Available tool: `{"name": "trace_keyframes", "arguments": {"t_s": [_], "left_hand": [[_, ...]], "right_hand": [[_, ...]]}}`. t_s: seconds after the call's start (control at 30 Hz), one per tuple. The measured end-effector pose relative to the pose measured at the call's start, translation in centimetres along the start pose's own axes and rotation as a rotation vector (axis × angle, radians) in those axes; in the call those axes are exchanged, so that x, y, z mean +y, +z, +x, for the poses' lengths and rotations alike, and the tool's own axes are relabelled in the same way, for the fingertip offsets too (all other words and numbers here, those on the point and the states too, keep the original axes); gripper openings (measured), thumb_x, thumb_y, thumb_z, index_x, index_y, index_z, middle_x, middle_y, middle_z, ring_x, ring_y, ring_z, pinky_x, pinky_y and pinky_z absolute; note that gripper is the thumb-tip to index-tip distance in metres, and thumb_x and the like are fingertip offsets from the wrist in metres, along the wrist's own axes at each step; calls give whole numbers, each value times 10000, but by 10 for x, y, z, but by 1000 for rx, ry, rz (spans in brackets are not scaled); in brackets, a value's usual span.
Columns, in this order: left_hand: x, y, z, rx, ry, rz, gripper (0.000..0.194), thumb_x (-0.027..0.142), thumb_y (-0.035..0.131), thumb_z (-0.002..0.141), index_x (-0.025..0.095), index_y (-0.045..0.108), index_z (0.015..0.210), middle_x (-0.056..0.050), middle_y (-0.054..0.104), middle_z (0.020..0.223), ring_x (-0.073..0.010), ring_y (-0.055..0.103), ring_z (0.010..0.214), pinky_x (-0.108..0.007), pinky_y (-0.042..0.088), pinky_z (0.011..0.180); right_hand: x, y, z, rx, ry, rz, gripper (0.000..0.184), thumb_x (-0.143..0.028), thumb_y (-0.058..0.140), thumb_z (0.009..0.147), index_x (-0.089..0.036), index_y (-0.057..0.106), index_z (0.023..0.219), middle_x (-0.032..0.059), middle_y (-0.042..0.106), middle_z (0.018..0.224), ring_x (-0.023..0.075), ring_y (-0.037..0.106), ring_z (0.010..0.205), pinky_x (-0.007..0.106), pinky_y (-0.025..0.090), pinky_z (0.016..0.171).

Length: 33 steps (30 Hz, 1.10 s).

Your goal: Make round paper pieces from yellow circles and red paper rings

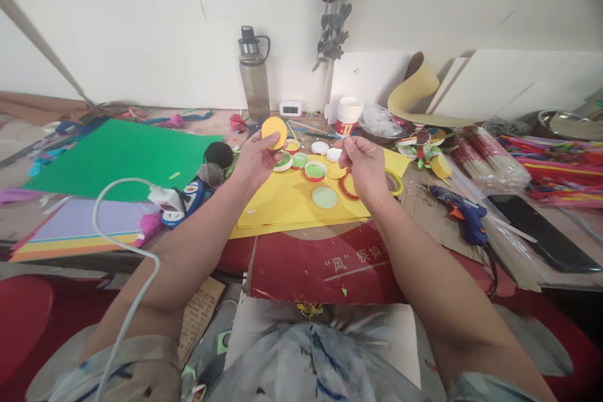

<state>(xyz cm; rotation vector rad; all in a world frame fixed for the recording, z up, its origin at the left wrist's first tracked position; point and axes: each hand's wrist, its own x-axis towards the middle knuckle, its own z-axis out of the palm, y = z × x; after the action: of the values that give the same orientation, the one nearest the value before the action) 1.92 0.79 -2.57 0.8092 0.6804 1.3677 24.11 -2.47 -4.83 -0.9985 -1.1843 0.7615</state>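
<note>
My left hand (254, 160) pinches a round yellow disc (274, 132), held up above the table with its flat face toward me. To its right, my right hand (366, 166) is closed, thumb against fingers; whatever sits in that pinch is too small to make out. Below and between the hands, several round lids lie on yellow sheets (277, 207). Among them are a red-rimmed lid with a green inside (315, 171) and white lids (320, 148). A pale green paper circle (325, 197) lies nearer to me. A red ring (347, 185) is partly hidden by my right hand.
A green sheet (117, 157) and a power strip (191, 201) with a white cable lie left. At the back stand a grey bottle (254, 78) and paper cups (349, 116). A blue glue gun (464, 213) and a black phone (541, 232) lie right.
</note>
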Motion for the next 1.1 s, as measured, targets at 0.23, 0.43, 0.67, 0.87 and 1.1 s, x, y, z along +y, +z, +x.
{"name": "trace_keyframes", "arguments": {"t_s": [0.23,0.43,0.67,0.87,1.1], "left_hand": [[-4,-1,-1,-63,-5,53,309,196,922,744,152,664,910,14,700,735,-70,640,573,-159,390,453],[-9,-5,0,-60,-16,92,397,259,970,678,143,682,926,-8,740,766,-106,685,615,-173,448,452],[-11,-3,-2,-44,-51,174,445,173,976,573,160,622,841,14,734,778,-97,685,627,-148,454,450],[-12,-2,-4,-43,-84,194,327,135,864,697,167,604,891,0,742,797,-133,723,656,-185,528,465],[-13,0,-6,-50,-93,166,279,115,828,775,160,603,935,-25,771,862,-147,760,709,-197,575,522]], "right_hand": [[-7,2,-5,-82,-7,-89,642,-774,611,956,-203,657,666,-2,572,570,109,518,535,257,443,561],[-8,2,-6,-103,-16,-166,244,-429,713,935,-197,718,857,-8,672,723,117,545,610,261,449,594],[-2,5,-3,-63,-36,-227,77,-228,664,875,-195,727,902,10,736,830,137,595,698,293,500,699],[-6,2,-8,-106,-44,-253,484,-629,616,980,-209,674,746,4,627,632,139,548,593,297,465,622],[-5,4,-8,-204,-103,-246,565,-735,629,940,-198,743,808,40,705,703,154,600,625,314,499,632]]}}
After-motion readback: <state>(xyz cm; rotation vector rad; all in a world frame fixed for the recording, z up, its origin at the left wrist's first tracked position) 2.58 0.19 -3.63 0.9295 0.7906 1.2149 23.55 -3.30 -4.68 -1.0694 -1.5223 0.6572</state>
